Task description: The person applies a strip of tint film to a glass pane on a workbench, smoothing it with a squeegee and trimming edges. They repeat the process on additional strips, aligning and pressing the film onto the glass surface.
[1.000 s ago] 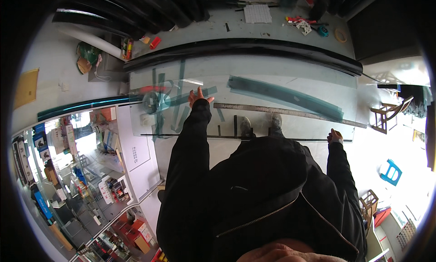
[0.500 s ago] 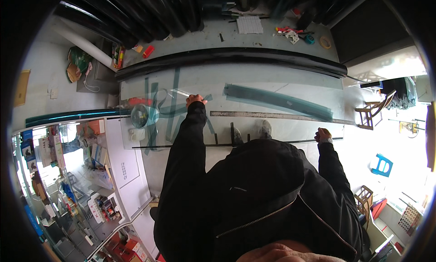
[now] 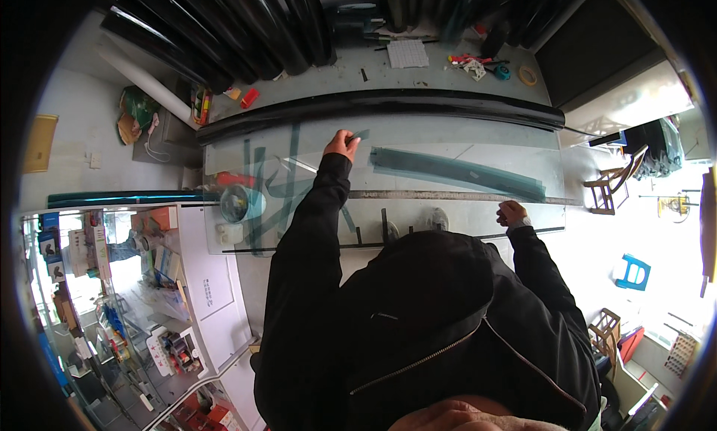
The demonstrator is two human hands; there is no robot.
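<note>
My left hand [image 3: 341,143] is over the far part of the glass tabletop [image 3: 418,131], fingers pinched. A short dark teal strip of film [image 3: 361,136] comes out from between the fingertips. To its right lie wide teal film strips [image 3: 459,171], stacked slightly askew. Narrower film strips [image 3: 258,177] cross each other at the left, and a long metal ruler [image 3: 418,195] runs across the glass. My right hand [image 3: 511,214] is closed above the near right part of the tabletop, next to the ruler's right portion. What its fingers hold, if anything, is too small to tell.
A long black roll [image 3: 388,100] lies along the table's far edge. Behind it are a tape roll [image 3: 527,75], a white pad [image 3: 408,54] and several upright black rolls [image 3: 246,28]. A wooden chair [image 3: 609,188] and blue stool [image 3: 632,272] stand right, a glass display cabinet [image 3: 202,281] left.
My left hand has moved up and to the right across the glass, the film strip going with it. My right hand has come left and slightly farther over the tabletop.
</note>
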